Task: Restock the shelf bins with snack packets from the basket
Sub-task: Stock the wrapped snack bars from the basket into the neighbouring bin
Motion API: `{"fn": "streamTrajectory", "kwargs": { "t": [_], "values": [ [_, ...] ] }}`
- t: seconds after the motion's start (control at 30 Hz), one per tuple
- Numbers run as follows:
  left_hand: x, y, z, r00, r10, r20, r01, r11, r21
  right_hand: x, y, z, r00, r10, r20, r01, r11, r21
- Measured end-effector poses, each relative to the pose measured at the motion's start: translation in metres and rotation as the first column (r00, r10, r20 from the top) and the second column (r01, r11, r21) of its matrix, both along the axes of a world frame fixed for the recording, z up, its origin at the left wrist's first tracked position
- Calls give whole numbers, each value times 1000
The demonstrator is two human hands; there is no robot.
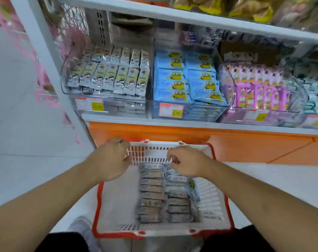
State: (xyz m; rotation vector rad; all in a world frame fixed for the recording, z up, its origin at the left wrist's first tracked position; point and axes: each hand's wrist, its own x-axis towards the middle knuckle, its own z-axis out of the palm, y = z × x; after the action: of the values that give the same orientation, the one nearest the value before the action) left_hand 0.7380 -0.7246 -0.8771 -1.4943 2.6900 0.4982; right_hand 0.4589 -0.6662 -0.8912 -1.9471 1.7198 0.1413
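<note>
White plastic basket (209, 193) with red rim, on pale floor, near centre of scene. Inside: two rows of grey snack packets (151, 195) along the bottom, right of middle; bare white base on the left side. A few blue packets on edge against the right wall.

Left hand (111, 158) over the far-left corner of the basket, fingers curled down by the slatted far wall; whether gripping the wall or merely touching, cannot tell. Ring visible on one finger.

Right hand (186, 160) above the far end of the packet rows, fingers curled narrow, tips pinched together; anything held between them too small and blurred to tell.

Far side: white shelf (118, 118) over an orange base panel (227, 142). Clear bins in a row on the shelf. Left bin (107, 108): upright grey-and-yellow packets, full rows. Middle bin (187, 113): blue packets with yellow cartoon figures, stacked flat. Right bin (227, 82): pink and purple packets upright. Further right, green-and-white packets, blurred. Price tags, orange-edged with yellow patch, on bin fronts.

Upper shelf: yellow bags (218, 6), partly cut off.
</note>
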Motion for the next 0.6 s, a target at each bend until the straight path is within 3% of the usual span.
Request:
{"fn": "streamTrajectory", "kwargs": {
  "t": [0.07,0.13,0.27,0.33,0.4,0.5,0.6],
  "values": [
    [19,9,-40,975,146,169,-158,986,58,-11,21,-44,998,-50,-34,56,980,190],
    [32,20,-70,925,291,244,-339,923,182,-19,41,-80,991,-120,-64,135,932,335],
    [33,30,-107,838,526,148,-521,686,508,-31,71,-144,965,-195,-174,249,887,388],
    [30,27,-112,814,565,138,-538,641,548,-35,81,-165,965,-142,-223,232,858,459],
    [29,23,-115,809,570,144,-542,627,559,-34,89,-178,952,-98,-290,221,876,429],
    [32,19,-119,812,552,189,-548,612,570,-28,80,-173,942,-143,-303,251,901,354],
    [33,18,-116,816,537,215,-548,598,585,-27,54,-152,956,-85,-282,209,869,448]
  ]
}}
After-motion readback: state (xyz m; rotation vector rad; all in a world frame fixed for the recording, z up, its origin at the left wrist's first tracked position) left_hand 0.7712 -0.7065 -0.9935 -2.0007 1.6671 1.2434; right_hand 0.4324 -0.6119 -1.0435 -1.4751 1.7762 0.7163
